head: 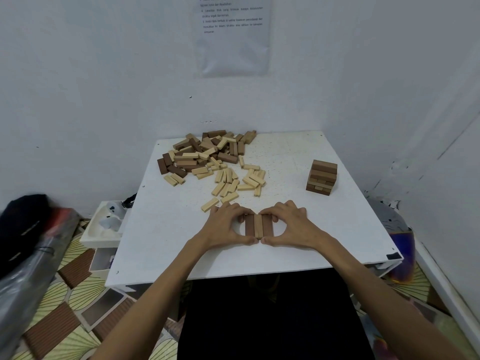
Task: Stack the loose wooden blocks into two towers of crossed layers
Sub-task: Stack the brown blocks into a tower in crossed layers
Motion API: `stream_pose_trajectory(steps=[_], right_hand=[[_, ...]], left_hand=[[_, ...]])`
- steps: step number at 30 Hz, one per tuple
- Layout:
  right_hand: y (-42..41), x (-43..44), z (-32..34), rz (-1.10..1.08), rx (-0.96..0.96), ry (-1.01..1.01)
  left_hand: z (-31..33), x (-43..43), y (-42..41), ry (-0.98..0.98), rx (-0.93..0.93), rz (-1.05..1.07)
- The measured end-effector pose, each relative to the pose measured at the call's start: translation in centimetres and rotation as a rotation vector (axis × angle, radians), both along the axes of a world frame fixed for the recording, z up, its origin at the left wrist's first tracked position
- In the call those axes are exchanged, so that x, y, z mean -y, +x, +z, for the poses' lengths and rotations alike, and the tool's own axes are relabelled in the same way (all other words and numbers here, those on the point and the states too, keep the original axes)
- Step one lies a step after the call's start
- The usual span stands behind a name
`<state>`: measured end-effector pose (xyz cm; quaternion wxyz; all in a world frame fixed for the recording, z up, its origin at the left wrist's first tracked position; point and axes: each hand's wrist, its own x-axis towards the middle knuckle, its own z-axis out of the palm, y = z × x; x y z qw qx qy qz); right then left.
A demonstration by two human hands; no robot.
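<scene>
Three blocks (258, 225) lie side by side near the front of the white table (324, 229): dark, light, dark. My left hand (225, 226) and my right hand (291, 223) curl around this row from either side, thumbs meeting at its near end and fingers at its far end. A finished small tower (322, 177) of crossed dark and light layers stands at the right of the table. A big pile of loose blocks (207, 159), dark and light, spreads over the far left part of the table.
White walls close in behind and to the right, with a printed sheet (232, 35) taped up. A white tray (107, 224) sits left of the table, and a black bag (23, 224) lies on the patterned floor further left.
</scene>
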<state>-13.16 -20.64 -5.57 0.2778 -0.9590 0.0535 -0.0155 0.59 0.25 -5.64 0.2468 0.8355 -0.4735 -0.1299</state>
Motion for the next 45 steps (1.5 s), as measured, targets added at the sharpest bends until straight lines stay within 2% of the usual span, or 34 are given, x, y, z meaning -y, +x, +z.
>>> stream_pose_trajectory(steps=[8,18,34,45], right_hand=[[-0.2,0.1,0.3,0.015,0.052,0.009],[0.2,3.3,5.1,-0.025,0.190,0.032],[0.7,12.3,8.5,-0.206,0.171,0.038],[0.4,17.8,7.2,-0.278,0.142,0.034]], left_hand=[[0.4,0.5,0.3,-0.055,0.028,-0.009],[5.5,4.4,2.3,-0.154,0.055,-0.105],[8.7,16.3,5.2,-0.133,0.026,-0.251],[7.1,23.3,6.3,-0.107,-0.020,-0.324]])
